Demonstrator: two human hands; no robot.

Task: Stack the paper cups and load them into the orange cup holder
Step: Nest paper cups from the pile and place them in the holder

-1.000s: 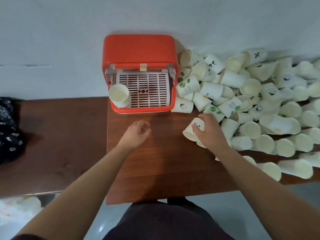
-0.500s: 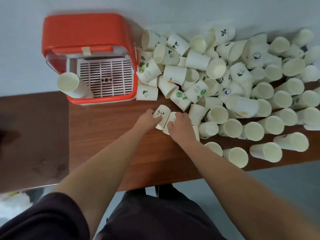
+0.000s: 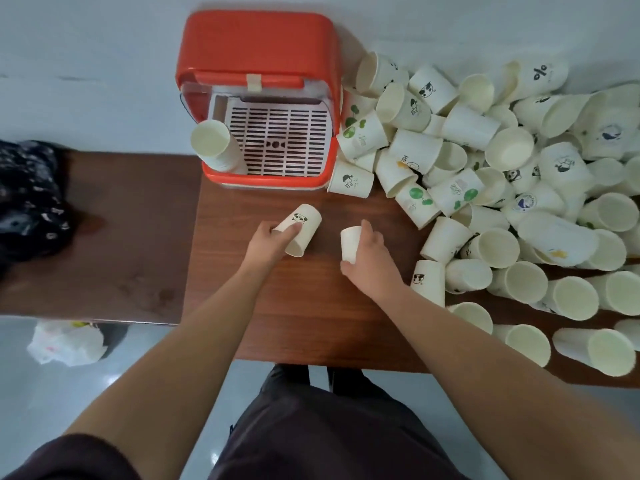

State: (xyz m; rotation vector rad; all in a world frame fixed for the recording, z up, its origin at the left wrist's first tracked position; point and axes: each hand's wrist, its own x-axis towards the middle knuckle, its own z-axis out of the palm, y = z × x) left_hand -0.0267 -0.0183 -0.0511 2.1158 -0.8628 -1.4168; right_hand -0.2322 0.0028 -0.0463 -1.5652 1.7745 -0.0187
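Observation:
My left hand (image 3: 268,239) grips a panda-print paper cup (image 3: 302,228) lying on its side, mouth toward me. To its right, my right hand (image 3: 367,251) holds a plain white paper cup (image 3: 350,241), base pointing away. Both cups are just above the brown table (image 3: 294,323), a hand's width apart. The orange cup holder (image 3: 259,98) stands at the back against the wall, its white slatted tray showing. One cup (image 3: 214,147) leans in the holder's left front corner.
A big heap of loose paper cups (image 3: 502,168) covers the table's right half, reaching the holder's right side. A lower brown bench (image 3: 104,237) adjoins on the left with a dark patterned cloth (image 3: 27,195). A white plastic bag (image 3: 65,341) lies on the floor.
Both hands have pulled back from the heap's edge toward the middle of the table, each holding one cup. The two cups, side by side before, are now apart.

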